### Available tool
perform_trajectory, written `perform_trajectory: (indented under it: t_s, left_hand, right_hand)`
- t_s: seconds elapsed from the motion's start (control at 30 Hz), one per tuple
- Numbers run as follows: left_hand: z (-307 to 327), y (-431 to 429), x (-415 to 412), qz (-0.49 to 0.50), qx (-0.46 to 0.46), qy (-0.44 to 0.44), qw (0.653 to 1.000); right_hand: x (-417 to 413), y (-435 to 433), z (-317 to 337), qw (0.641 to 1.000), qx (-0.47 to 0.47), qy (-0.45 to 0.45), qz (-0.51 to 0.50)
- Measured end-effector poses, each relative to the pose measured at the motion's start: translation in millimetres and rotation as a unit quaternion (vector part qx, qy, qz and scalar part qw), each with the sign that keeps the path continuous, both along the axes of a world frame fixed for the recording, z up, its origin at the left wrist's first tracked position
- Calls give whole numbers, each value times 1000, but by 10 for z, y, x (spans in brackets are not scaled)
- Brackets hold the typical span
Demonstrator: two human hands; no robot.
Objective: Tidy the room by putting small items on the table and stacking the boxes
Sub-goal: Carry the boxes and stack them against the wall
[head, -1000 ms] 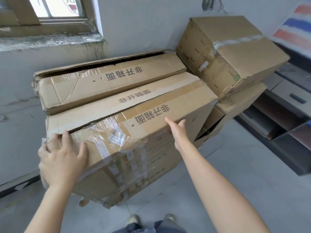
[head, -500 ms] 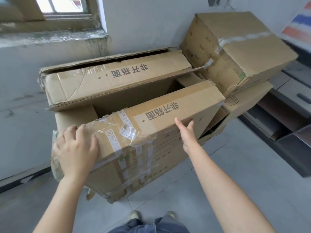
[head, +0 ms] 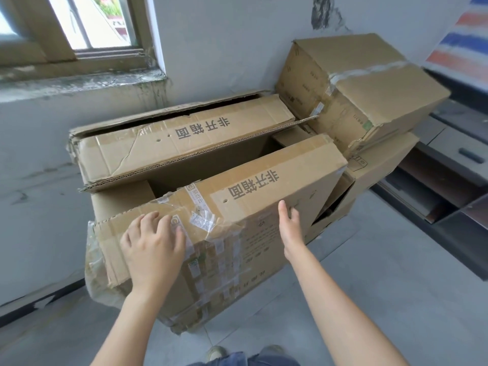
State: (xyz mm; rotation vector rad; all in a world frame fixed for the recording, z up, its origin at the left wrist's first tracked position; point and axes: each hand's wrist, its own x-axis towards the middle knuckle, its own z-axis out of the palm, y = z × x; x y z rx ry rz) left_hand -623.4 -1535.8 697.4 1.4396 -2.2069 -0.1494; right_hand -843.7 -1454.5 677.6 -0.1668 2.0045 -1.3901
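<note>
A long flat cardboard box (head: 266, 196) with clear tape at its left end stands on edge on the floor, tilted toward me. My left hand (head: 153, 247) rests over its taped top-left corner, fingers laid on the top face. My right hand (head: 289, 228) presses straight fingers against the front face just under the top edge. Behind it, a second long flat box (head: 184, 143) leans at the wall, with a dark gap between the two. At the right, a cube-shaped box (head: 369, 83) sits on another box (head: 383, 167).
A window and a stained concrete sill (head: 79, 80) are above the rear box. A dark low cabinet (head: 449, 186) with drawers stands along the right side. Grey tiled floor (head: 369, 273) stretches before the boxes, and my shoes (head: 219, 352) show at the bottom edge.
The front box has come away from the rear box toward me, opening a gap between them. My left hand slid right along the taped corner; my right hand stayed on the front face.
</note>
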Motion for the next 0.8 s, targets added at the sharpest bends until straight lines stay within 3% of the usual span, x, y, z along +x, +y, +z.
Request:
perform_trajectory:
  t_s: [0.17, 0.37, 0.43, 0.5, 0.6, 0.8]
  left_hand:
    - [21, 103, -254, -151, 7, 3, 988]
    - [27, 384, -810, -329, 10, 33, 944]
    - [-23, 541, -1044, -354, 89, 51, 930]
    - [-147, 695, -1281, -333, 235, 54, 912]
    - [-451, 913, -1628, -289, 423, 32, 858]
    - [-808, 1473, -2229, -247, 563, -35, 788]
  right_hand:
    - [-10, 346, -22, 999, -3, 13, -30]
    - [-95, 1038, -275, 995, 47, 48, -69]
    - [-139, 1282, -393, 995, 63, 32, -70]
    - [-243, 1514, -495, 994, 77, 8, -79]
    - [-508, 1857, -511, 989, 103, 10, -108]
    - [-980, 2596, -588, 976, 185, 60, -95]
